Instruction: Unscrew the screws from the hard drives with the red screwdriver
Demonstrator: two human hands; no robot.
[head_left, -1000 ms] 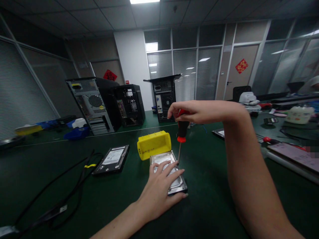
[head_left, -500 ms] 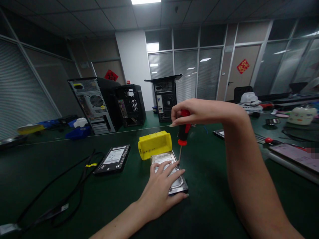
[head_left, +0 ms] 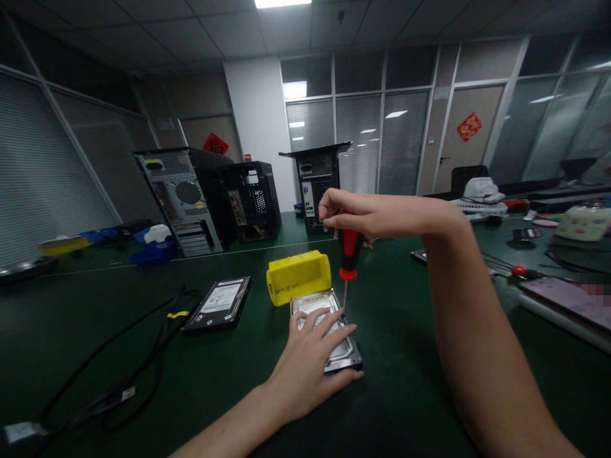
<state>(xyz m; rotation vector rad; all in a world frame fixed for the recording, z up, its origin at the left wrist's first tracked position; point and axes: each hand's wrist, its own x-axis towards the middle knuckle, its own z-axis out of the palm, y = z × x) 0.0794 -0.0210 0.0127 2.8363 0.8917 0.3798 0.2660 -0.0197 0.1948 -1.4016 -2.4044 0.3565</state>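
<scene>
The left hand [head_left: 305, 369] lies with fingers spread over the hard drive [head_left: 315, 299], below the centre of the frame, hiding much of its label. The right hand [head_left: 351, 213] curls around the red-and-black screwdriver [head_left: 350, 254], its tip at the drive's right edge. A yellow bin [head_left: 298, 262] crowds the drive's far end. Left of centre lie a second drive [head_left: 219, 302] and a black cable [head_left: 107, 404]; behind stand three computer cases [head_left: 210, 197].

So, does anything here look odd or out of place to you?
Possibly: behind the right hand, a flat black panel atop the black metal computer tower juts past both sides, as if laid there loosely. Nothing looks spilled around the silver rectangular hard drive.
</scene>
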